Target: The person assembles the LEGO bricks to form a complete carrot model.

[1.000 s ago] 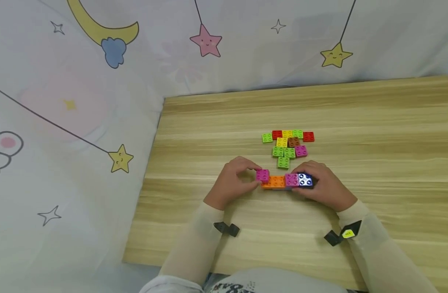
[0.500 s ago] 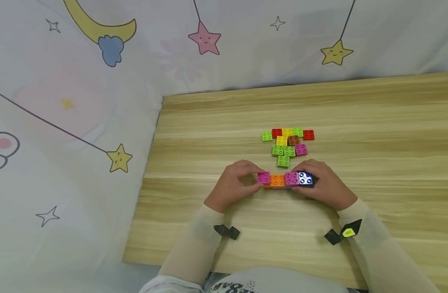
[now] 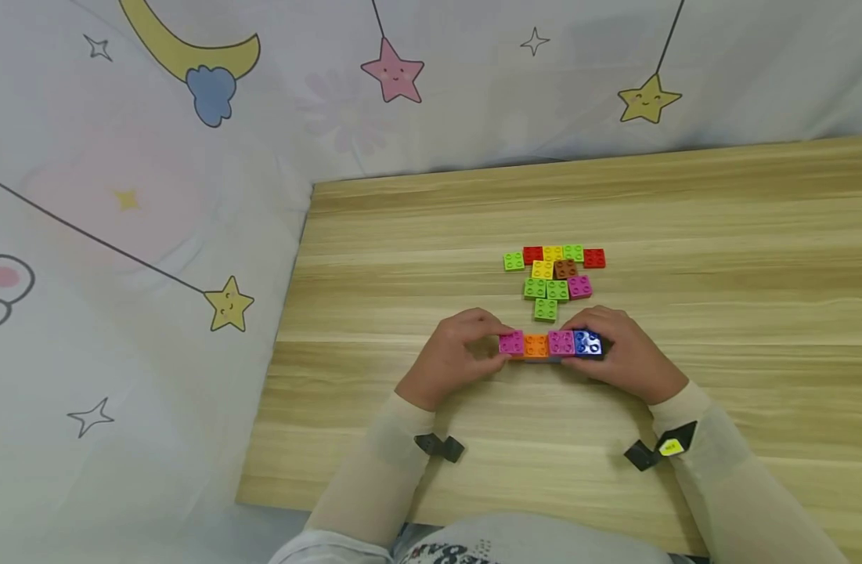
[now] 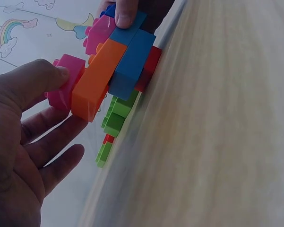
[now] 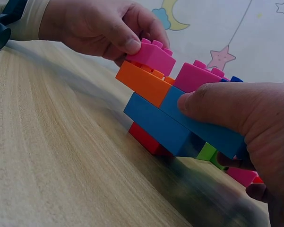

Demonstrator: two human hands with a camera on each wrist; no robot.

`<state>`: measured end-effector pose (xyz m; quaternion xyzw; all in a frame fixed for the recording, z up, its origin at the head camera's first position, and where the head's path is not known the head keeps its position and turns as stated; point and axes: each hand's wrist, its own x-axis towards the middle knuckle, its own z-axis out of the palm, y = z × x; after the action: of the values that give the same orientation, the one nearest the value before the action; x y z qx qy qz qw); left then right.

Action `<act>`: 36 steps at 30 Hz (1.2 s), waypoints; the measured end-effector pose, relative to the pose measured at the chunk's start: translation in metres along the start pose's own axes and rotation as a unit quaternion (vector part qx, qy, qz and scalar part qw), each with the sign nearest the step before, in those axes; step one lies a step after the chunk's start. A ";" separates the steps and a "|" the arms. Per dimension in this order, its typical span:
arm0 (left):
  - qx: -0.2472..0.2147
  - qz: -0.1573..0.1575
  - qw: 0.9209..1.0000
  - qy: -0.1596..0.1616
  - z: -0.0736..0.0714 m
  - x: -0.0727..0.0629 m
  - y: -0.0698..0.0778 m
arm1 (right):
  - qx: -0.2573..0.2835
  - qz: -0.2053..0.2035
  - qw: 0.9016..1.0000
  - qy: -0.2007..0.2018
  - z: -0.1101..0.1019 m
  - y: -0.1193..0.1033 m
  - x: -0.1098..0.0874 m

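My left hand point(image 3: 448, 359) pinches a pink brick point(image 3: 511, 343) between thumb and fingers, at the left end of an orange brick point(image 5: 144, 82). The pink brick sits on top of the orange one; whether it is fully pressed down I cannot tell. My right hand point(image 3: 626, 356) grips the other end of this stack, its thumb on the side of a long blue brick point(image 5: 208, 123). Above that are a second pink brick point(image 3: 560, 343) and a dark blue brick point(image 3: 588, 342). Underneath come another blue brick point(image 5: 160, 125) and a red brick point(image 5: 146, 139).
Behind the stack, several loose bricks lie grouped on the wooden table point(image 3: 388, 258): green point(image 3: 546, 310), yellow point(image 3: 542, 269), brown point(image 3: 565, 269), red point(image 3: 594, 258) and pink point(image 3: 579, 287). A patterned cloth point(image 3: 459, 117) hangs along the back and left.
My left hand has brought the pink brick slightly right and down, from beyond the orange brick's left end to lie in line on top of it. My right hand stays in place.
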<state>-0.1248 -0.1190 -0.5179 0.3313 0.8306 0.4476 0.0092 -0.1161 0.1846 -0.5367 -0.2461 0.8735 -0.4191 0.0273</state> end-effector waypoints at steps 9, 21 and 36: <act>-0.001 -0.004 1.000 -0.004 0.002 0.001 0.002 | 0.001 0.000 1.000 -0.004 -0.001 -0.001 0.000; -0.161 -0.230 0.960 0.006 0.013 0.007 0.008 | 0.007 0.020 1.000 -0.022 -0.001 -0.002 0.001; -0.328 -0.397 0.857 -0.006 0.014 0.016 0.016 | 0.012 0.017 1.000 -0.018 -0.002 -0.003 0.001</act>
<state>-0.1239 -0.0939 -0.5095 -0.0462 0.6963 0.6505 0.2997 -0.1160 0.1845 -0.5331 -0.2382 0.8719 -0.4246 0.0530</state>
